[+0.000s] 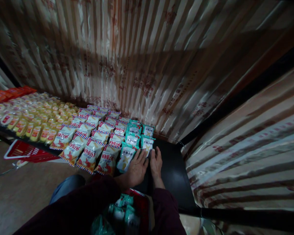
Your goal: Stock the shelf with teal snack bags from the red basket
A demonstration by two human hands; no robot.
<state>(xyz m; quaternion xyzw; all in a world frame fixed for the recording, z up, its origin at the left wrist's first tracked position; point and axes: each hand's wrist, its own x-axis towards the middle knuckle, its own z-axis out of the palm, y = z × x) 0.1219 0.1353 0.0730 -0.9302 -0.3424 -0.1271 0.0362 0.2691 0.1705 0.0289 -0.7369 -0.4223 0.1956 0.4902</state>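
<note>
My left hand (136, 169) lies with fingers stretched out at the lower edge of a teal-and-white snack bag (147, 143). Its fingertips seem to touch that bag. Close to its right, my right hand (156, 163) points forward, fingers extended, near the same bag's lower right corner. Another teal snack bag (126, 157) leans just left of my left hand. Behind these, more teal bags (133, 129) stand in two short rows on the black shelf (172, 173). Below my forearms, several teal bags (124, 209) sit in a red basket (144, 209).
Rows of white snack bags with striped edges (88, 153) adjoin the teal ones. Farther left are small yellow packs (40, 132) and orange packs (12, 93). A red basket (26, 150) sits below the shelf. Dark frame bars (225, 104) and striped sheeting (137, 58) enclose the shelf.
</note>
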